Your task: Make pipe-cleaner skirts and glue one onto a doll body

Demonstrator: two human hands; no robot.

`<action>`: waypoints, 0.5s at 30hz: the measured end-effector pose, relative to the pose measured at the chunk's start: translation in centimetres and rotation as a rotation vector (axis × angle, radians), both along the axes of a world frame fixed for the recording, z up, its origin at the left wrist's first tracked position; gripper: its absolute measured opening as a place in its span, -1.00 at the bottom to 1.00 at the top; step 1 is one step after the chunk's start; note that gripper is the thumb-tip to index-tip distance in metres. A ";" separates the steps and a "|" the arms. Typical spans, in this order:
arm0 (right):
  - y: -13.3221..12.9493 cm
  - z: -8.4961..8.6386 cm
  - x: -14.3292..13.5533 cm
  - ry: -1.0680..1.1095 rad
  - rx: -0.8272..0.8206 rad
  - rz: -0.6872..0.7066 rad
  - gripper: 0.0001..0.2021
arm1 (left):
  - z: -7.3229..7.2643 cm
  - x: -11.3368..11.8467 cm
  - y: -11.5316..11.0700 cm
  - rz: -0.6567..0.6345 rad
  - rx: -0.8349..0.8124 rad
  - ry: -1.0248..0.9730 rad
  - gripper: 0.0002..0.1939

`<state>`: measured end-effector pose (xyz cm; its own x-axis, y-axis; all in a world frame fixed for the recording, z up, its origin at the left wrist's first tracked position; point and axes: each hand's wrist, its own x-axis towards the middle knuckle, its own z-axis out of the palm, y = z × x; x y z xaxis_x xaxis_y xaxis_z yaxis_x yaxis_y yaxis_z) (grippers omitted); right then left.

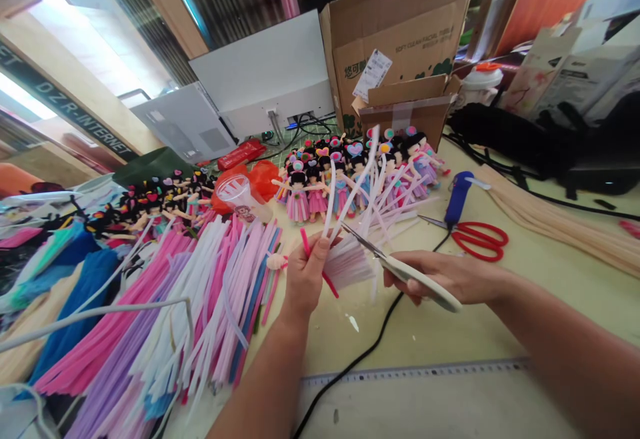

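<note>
My left hand is closed, pinching white pipe cleaners that stick up above the fingers. A short hot-pink pipe cleaner crosses the same grip. In my right hand are scissors with cream handles; their blades point up and left, the tips close to the white stems. Whether the blades touch them I cannot tell. Behind the hands lies a loose spread of pale pipe cleaners. A small peach-coloured wound piece shows beside my left hand.
Coloured pipe-cleaner bundles cover the left side. Several small dolls stand at the back, near a plastic cup and a cardboard box. Red-handled scissors and a blue-handled tool lie right; a black cable crosses the table.
</note>
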<state>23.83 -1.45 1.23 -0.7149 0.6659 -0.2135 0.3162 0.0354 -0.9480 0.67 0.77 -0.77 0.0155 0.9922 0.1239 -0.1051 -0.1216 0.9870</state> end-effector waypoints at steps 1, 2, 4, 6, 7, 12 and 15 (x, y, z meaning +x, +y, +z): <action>0.0 0.1 0.2 0.013 0.002 0.016 -0.44 | 0.1 -0.2 -0.1 -0.006 0.058 0.058 -0.66; 0.0 0.1 0.4 0.020 0.003 0.030 -0.43 | 0.2 -0.3 -0.2 -0.021 0.095 0.106 -0.66; 0.1 0.0 0.7 0.013 0.006 0.043 -0.43 | 0.4 -0.4 -0.2 -0.055 0.108 0.158 -0.64; 0.2 -0.2 0.7 -0.013 0.006 0.032 -0.44 | 0.4 -0.4 0.0 -0.069 0.080 0.162 -0.62; 0.2 -0.3 0.7 -0.024 0.002 0.023 -0.45 | 0.3 -0.4 0.2 -0.066 0.066 0.155 -0.61; 0.3 -0.5 0.3 -0.068 -0.033 -0.021 -0.50 | -0.3 -0.5 1.1 0.003 -0.018 0.030 -0.67; 0.3 -0.3 0.0 -0.081 -0.036 -0.050 -0.51 | -0.1 -0.3 1.1 0.020 -0.124 -0.105 -0.72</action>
